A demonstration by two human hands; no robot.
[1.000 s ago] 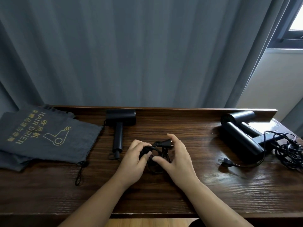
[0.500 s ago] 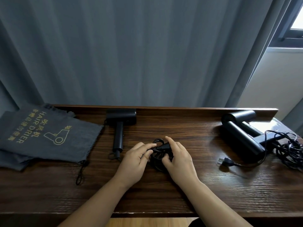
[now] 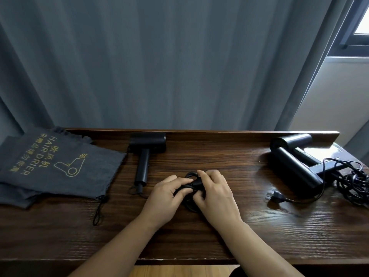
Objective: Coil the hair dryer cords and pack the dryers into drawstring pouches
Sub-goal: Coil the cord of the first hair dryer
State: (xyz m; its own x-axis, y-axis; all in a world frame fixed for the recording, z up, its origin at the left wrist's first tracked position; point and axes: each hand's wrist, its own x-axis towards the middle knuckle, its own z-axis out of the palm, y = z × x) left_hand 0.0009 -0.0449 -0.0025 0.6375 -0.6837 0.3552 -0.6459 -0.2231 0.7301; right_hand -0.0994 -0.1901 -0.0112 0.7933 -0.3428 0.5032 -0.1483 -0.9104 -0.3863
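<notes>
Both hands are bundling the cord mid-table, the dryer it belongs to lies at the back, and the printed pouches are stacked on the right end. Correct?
Not quite: the head view shows the printed pouches stacked on the left end of the table. The rest holds: left hand and right hand grip the coiled cord mid-table, with its hair dryer at the back.

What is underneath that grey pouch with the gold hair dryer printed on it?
Under the printed pouch more dark grey fabric peeks out at its near edge, resting on the wooden table. Whether anything else lies beneath is hidden.
</notes>
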